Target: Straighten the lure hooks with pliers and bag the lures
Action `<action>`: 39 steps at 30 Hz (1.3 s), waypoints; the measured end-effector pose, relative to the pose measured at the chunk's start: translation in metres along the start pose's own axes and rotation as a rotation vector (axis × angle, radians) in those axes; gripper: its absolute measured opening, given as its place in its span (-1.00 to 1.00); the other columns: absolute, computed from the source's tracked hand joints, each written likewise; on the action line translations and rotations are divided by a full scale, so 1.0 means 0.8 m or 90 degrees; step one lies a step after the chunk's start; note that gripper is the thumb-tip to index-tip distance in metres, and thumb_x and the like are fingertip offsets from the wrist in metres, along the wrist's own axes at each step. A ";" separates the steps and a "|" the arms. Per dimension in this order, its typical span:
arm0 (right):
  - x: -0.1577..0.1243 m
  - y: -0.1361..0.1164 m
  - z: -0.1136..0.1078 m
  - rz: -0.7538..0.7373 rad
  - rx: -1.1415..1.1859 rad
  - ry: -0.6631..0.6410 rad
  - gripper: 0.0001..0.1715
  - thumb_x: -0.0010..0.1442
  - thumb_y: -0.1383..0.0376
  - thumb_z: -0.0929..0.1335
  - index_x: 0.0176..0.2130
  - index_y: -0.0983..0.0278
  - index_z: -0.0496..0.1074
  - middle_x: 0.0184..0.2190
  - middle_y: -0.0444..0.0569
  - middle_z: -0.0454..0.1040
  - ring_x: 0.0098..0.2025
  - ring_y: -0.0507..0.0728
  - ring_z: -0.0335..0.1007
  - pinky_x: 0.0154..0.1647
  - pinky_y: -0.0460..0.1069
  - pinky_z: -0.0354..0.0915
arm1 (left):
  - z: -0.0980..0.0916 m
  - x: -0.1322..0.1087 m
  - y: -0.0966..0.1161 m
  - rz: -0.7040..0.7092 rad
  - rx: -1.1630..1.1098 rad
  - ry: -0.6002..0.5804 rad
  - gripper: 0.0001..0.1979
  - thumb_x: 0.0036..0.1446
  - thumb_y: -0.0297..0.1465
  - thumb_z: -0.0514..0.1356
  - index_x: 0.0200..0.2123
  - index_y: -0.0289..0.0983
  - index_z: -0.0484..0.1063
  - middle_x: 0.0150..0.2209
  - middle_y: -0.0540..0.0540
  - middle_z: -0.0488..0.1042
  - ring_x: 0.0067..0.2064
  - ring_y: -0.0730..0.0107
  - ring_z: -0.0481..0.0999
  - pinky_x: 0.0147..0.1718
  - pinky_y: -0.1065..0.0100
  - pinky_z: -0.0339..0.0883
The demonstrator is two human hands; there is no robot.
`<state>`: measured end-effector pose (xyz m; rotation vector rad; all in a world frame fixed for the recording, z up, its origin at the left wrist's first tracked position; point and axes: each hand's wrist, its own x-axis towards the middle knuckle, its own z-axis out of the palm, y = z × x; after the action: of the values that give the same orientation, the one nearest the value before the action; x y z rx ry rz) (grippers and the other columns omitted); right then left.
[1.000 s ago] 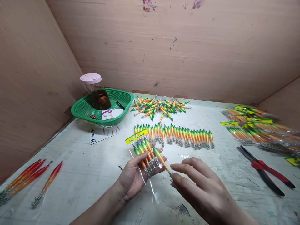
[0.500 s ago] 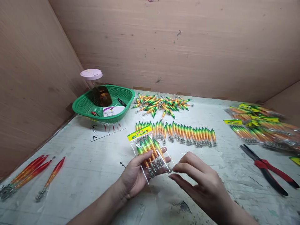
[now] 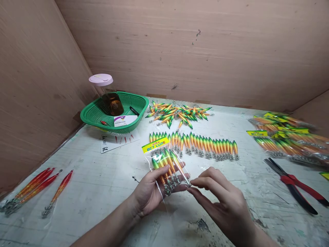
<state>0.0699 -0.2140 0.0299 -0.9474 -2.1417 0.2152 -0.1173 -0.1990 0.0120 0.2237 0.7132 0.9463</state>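
Observation:
My left hand is closed around a clear plastic bag with a yellow "BCT LURE" header, thumb on top and fingers behind. Several green-and-orange fishing lures lie side by side inside, their hooks toward me. At the bag's right edge, my right hand pinches the hook end of the rightmost fishing lure between thumb and index finger. Whether this lure is wholly inside the plastic I cannot tell. Just beyond the bag runs a row of matching lures, with a loose heap of them behind.
Filled lure bags are piled at the right, near red-and-black pliers. A green basket at the back left holds a lidded jar, a card and a black pen. Red lures lie at the left; wooden panels enclose the table.
My right thumb and index finger have come together on the hook end of the rightmost lure. The bag in my left hand stays nearly still; the whole view has shifted slightly.

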 end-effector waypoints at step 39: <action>-0.024 0.009 0.011 -0.102 -0.137 0.032 -0.85 0.21 0.46 0.38 -0.17 0.31 0.40 -0.39 -0.01 0.44 -0.37 0.11 0.37 -0.32 0.04 0.28 | -0.010 0.009 -0.023 -0.028 0.022 -0.028 -0.70 0.20 -0.43 0.15 -0.11 -0.49 0.57 -0.18 -0.36 0.62 -0.13 0.04 0.62 -0.22 0.21 0.48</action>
<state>0.0757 -0.2212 0.0093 -0.8859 -2.2128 -0.1195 -0.1072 -0.2048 -0.0062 0.2578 0.6914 0.8858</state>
